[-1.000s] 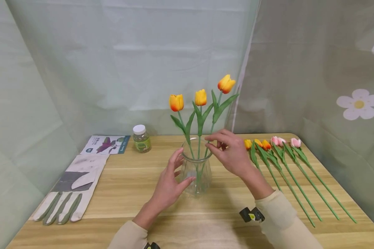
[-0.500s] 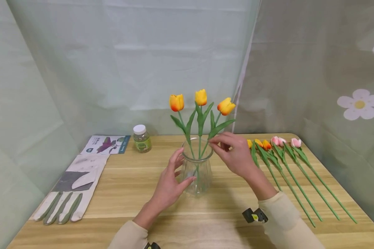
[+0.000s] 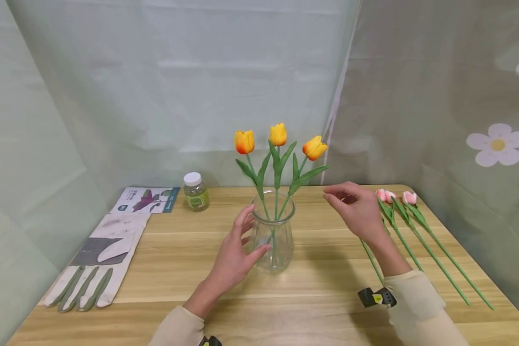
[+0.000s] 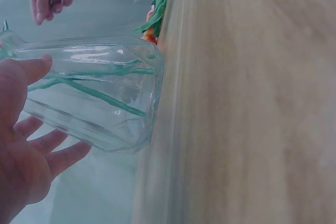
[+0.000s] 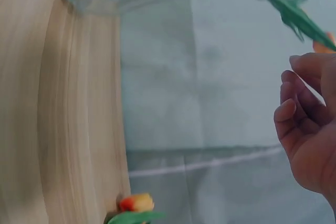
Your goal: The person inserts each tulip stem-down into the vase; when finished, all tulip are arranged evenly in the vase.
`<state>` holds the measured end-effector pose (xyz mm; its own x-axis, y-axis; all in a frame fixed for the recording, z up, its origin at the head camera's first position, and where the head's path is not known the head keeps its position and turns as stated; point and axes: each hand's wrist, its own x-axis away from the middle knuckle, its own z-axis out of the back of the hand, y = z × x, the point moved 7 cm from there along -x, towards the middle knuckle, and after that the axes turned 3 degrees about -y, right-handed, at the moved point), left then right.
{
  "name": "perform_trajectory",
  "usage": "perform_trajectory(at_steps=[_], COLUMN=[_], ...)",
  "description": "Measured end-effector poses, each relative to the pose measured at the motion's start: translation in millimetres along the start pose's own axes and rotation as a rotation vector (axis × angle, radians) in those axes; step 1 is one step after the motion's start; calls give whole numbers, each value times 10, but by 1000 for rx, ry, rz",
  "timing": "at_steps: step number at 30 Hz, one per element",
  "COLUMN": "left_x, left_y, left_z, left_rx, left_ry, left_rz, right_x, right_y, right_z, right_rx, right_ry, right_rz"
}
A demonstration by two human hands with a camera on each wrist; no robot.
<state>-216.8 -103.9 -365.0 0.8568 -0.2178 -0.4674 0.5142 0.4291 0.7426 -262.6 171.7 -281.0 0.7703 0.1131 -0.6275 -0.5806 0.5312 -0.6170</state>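
A clear glass vase (image 3: pixel 273 250) stands upright mid-table with three yellow-orange tulips (image 3: pixel 278 135) in it, their green stems crossing inside the glass. My left hand (image 3: pixel 235 252) holds the vase from its left side; in the left wrist view the thumb and fingers (image 4: pixel 68 158) lie on either side of the glass. To the right of the vase, my right hand (image 3: pixel 359 209) is raised over the table, fingers loosely bent and holding nothing. It covers the yellow-orange tulips lying on the table behind it in the head view; one tulip head (image 5: pixel 137 203) shows in the right wrist view.
Pink-white tulips (image 3: pixel 409 197) lie at the table's right, stems toward the near edge. At the left are grey-and-white work gloves (image 3: pixel 99 259), a printed card (image 3: pixel 147 200) and a white-lidded jar (image 3: pixel 196 192). Fabric curtains (image 3: pixel 190 96) hang behind and beside the table.
The third tulip went down into the vase. My right hand then let go of its stem and moved right, over the tulips lying there. The left hand stayed at the vase.
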Motion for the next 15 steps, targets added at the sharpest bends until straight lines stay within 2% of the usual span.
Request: perform_trajectory(at_steps=[3, 8, 11, 15], left_x=[2, 3, 3, 1], left_y=[0, 5, 4, -4], left_z=[4, 2, 0, -2], left_rx=[3, 7, 6, 8], left_ry=[1, 1, 2, -1], left_rz=[2, -5, -8, -4], right_x=[11, 76, 130, 199], right_y=[144, 406, 538, 687], right_z=[81, 211, 280, 336], right_rx=[15, 41, 70, 104], right_ry=[-39, -163, -210, -226], right_rz=[-99, -257, -299, -326])
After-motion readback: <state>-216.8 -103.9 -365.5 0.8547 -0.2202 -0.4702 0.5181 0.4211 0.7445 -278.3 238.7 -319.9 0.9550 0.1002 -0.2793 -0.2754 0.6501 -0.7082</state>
